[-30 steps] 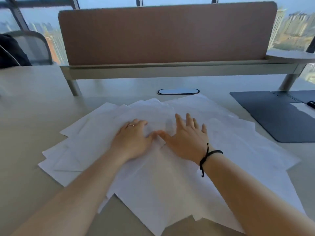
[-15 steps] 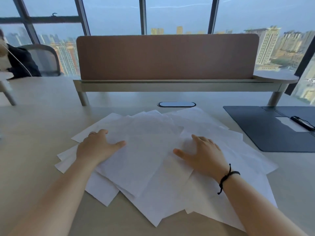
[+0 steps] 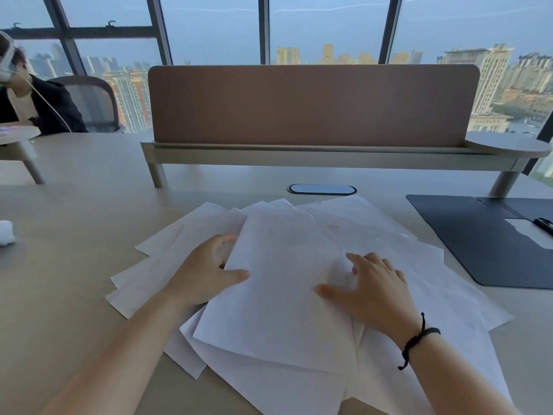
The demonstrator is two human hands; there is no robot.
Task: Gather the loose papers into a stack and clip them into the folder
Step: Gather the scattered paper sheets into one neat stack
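Note:
Several loose white papers (image 3: pixel 287 298) lie fanned out and overlapping on the desk in front of me. My left hand (image 3: pixel 206 271) grips the left edge of the top sheet, thumb on top and fingers curled at the edge. My right hand (image 3: pixel 371 292), with a black cord on its wrist, rests flat on the papers with its fingers spread, holding nothing. A dark open folder (image 3: pixel 478 241) lies flat at the right, apart from the pile. Inside it are a white sheet and a black clip (image 3: pixel 543 224).
A brown divider panel (image 3: pixel 311 106) on a raised shelf stands across the back of the desk, with an oval cable port (image 3: pixel 321 189) just in front. A person sits at the far left (image 3: pixel 39 106). A small white object (image 3: pixel 6 232) lies at the left edge.
My hands spread apart from the middle of the pile. My left hand then came back in and took the top sheet's left edge, and the top sheets shifted right. The view tilted upward.

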